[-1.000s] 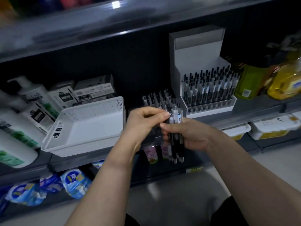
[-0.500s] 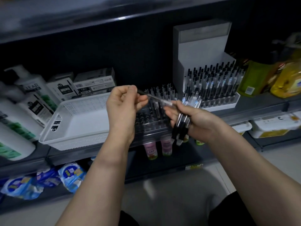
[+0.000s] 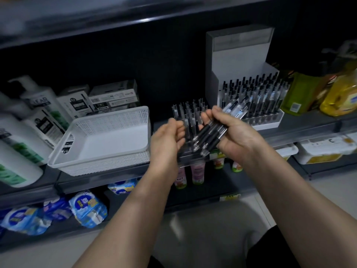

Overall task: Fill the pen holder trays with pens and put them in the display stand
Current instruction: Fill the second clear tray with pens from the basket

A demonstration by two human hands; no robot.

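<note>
Right hand (image 3: 237, 136) grips fanned pen bundle (image 3: 210, 136); my left hand (image 3: 166, 140), blurred, seems empty, fingers loose beside it. Risk: careless pull drags neighbours out, pens drop past shelf (image 3: 116, 176).

The left hand (image 3: 168, 140) and right hand (image 3: 237, 138) are bare right up to the frame's edge. Black clothing (image 3: 266, 252) shows at the lower edge.

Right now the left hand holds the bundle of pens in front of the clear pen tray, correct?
No: the right hand holds the bundle of pens, not the left hand. Head view shows it, in front of the clear pen tray.
</note>
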